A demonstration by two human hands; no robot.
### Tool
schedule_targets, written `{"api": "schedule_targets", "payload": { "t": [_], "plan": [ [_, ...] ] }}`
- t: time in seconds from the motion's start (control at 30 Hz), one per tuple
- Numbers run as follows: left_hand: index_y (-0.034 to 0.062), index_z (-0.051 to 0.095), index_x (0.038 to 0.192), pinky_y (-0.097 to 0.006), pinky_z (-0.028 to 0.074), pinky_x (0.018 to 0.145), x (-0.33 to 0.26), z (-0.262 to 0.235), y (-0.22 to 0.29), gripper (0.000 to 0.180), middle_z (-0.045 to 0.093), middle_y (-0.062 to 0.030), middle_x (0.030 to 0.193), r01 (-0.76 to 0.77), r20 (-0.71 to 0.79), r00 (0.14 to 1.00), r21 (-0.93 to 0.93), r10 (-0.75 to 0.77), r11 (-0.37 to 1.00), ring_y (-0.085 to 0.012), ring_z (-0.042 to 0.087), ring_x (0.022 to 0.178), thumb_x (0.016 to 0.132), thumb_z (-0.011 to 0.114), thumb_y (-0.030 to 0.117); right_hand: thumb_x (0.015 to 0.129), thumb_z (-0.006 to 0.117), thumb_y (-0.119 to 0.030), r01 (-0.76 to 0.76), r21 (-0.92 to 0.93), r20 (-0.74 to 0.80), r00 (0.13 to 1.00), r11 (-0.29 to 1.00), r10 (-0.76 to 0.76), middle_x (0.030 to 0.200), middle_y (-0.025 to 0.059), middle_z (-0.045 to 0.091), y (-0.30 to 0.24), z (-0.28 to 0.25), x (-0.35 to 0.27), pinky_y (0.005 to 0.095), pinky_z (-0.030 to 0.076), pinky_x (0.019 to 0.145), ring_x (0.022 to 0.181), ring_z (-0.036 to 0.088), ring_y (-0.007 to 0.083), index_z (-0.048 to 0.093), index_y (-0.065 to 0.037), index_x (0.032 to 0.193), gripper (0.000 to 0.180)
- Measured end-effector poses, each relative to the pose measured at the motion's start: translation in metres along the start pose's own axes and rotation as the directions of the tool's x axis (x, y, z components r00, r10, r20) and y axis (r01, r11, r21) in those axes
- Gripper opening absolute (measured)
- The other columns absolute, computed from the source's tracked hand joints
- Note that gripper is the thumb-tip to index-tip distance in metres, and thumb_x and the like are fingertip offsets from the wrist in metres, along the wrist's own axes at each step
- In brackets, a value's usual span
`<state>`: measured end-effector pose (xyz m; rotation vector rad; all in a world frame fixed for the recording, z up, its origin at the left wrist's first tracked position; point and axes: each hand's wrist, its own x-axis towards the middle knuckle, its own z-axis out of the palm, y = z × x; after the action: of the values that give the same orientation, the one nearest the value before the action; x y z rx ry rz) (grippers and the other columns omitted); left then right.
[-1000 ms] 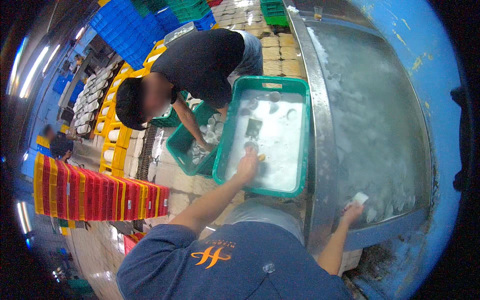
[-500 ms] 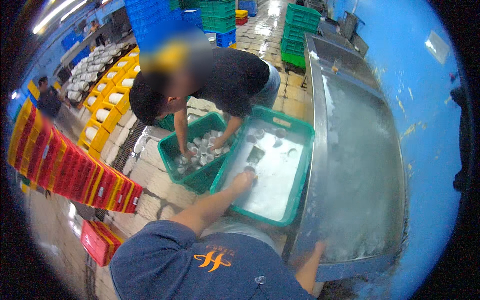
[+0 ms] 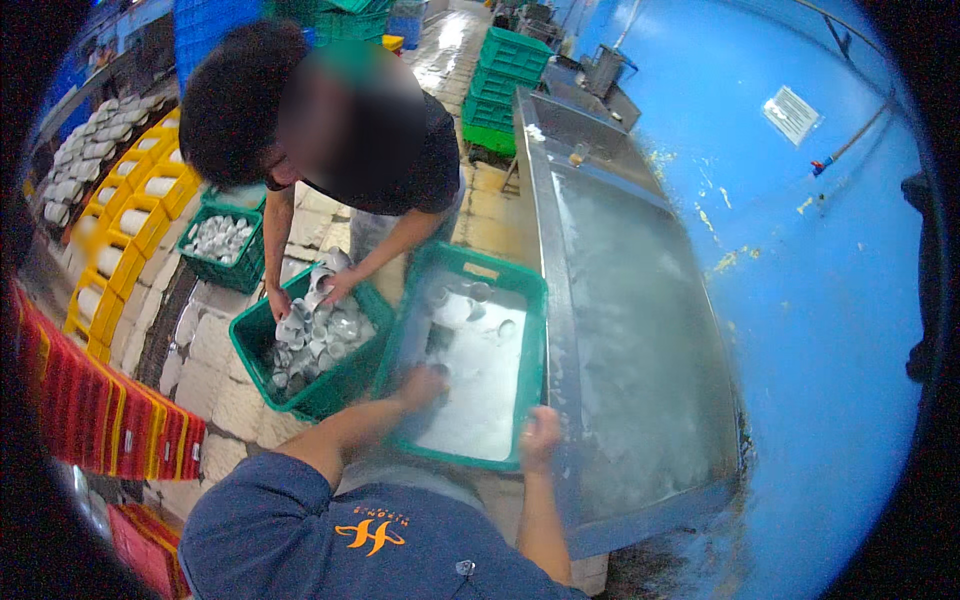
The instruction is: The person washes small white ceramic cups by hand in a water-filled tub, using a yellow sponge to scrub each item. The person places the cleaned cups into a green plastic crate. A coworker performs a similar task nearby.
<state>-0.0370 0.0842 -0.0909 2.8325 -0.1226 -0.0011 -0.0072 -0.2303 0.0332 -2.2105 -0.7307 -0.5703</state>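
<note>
My left hand (image 3: 422, 389) reaches into a green crate (image 3: 535, 310) that holds white foamy or icy stuff. Its fingers are smeared by motion beside a dark round shape, and I cannot make out their grip. Several small cup-like pieces (image 3: 478, 292) lie at the crate's far end. My right hand (image 3: 541, 427) is curled closed by the crate's near right corner, next to the metal trough; what it holds, if anything, is hidden. Opposite, a co-worker's hands (image 3: 342, 285) hold whitish cup-like pieces over a second green crate (image 3: 262, 365) full of the same pieces.
A long metal trough (image 3: 640, 340) of cloudy liquid runs along my right, against a blue wall (image 3: 800, 330). Green crates (image 3: 505, 85) are stacked ahead. Red and yellow crates (image 3: 115, 410) stand at left, with yellow bins (image 3: 130, 220) beyond. Another filled green crate (image 3: 222, 243) sits behind the co-worker's.
My right hand has come from the trough's near edge to the crate's right corner. My left hand remains in the crate. The co-worker has lifted pieces from the other crate. My view has shifted.
</note>
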Motion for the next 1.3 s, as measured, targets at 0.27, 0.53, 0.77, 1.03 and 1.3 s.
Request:
{"api": "schedule_targets", "payload": {
  "t": [0.27, 0.53, 0.77, 1.03, 1.3],
  "plan": [
    [0.0100, 0.073, 0.108, -0.049, 0.054, 0.083, -0.024, -0.047, 0.029, 0.030, 0.071, -0.0166, 0.103, 0.119, -0.037, 0.990, -0.326, -0.138, 0.938, -0.0380, 0.069, 0.092, 0.083, 0.066, 0.026, 0.100, 0.054, -0.041, -0.796, 0.038, 0.818, 0.372, 0.604, 0.438, 0.105, 0.0134, 0.068, 0.005, 0.136, 0.005, 0.0441, 0.055, 0.079, 0.093, 0.065, 0.0296, 0.068, -0.001, 0.116, 0.045],
    [0.0094, 0.070, 0.111, -0.049, 0.054, 0.082, -0.026, -0.062, 0.064, 0.038, 0.071, -0.0199, 0.101, 0.040, 0.034, 0.999, -0.413, -0.029, 0.910, -0.0395, 0.069, 0.093, 0.079, 0.070, 0.031, 0.100, 0.046, -0.056, -0.950, 0.191, 0.963, 0.132, -0.247, 0.234, 0.102, 0.0097, 0.070, 0.013, 0.148, 0.002, 0.0451, 0.058, 0.065, 0.080, 0.067, 0.0303, 0.065, -0.005, 0.113, 0.056],
    [0.0061, 0.068, 0.106, -0.050, 0.053, 0.080, -0.035, -0.081, 0.113, 0.034, 0.070, -0.0215, 0.095, -0.067, -0.069, 0.997, -0.475, 0.039, 0.878, -0.0417, 0.068, 0.090, 0.078, 0.070, 0.026, 0.095, 0.051, -0.053, -0.908, 0.226, 0.928, 0.091, -0.353, 0.361, 0.105, 0.0104, 0.068, 0.029, 0.131, -0.006, 0.0438, 0.057, 0.068, 0.088, 0.066, 0.0294, 0.062, -0.014, 0.117, 0.045],
    [0.0048, 0.066, 0.115, -0.046, 0.054, 0.081, -0.018, -0.036, 0.099, 0.044, 0.069, -0.0202, 0.108, 0.159, 0.195, 0.979, -0.557, -0.058, 0.815, -0.0328, 0.068, 0.100, 0.085, 0.065, 0.036, 0.096, 0.052, -0.036, -0.977, 0.213, 0.927, 0.191, -0.033, 0.322, 0.111, 0.0133, 0.067, 0.056, 0.128, -0.003, 0.0505, 0.057, 0.078, 0.096, 0.066, 0.0316, 0.060, -0.009, 0.124, 0.040],
    [0.0102, 0.068, 0.122, -0.048, 0.054, 0.090, -0.055, 0.054, 0.045, 0.044, 0.069, -0.0163, 0.119, 0.116, 0.300, 0.954, -0.425, 0.019, 0.898, -0.0337, 0.066, 0.109, 0.089, 0.060, 0.038, 0.099, 0.052, -0.032, -0.940, 0.248, 0.908, 0.142, -0.233, 0.394, 0.120, 0.0135, 0.065, 0.075, 0.177, -0.021, 0.0495, 0.056, 0.087, 0.108, 0.063, 0.0310, 0.058, -0.008, 0.128, 0.038]
  ]
}}
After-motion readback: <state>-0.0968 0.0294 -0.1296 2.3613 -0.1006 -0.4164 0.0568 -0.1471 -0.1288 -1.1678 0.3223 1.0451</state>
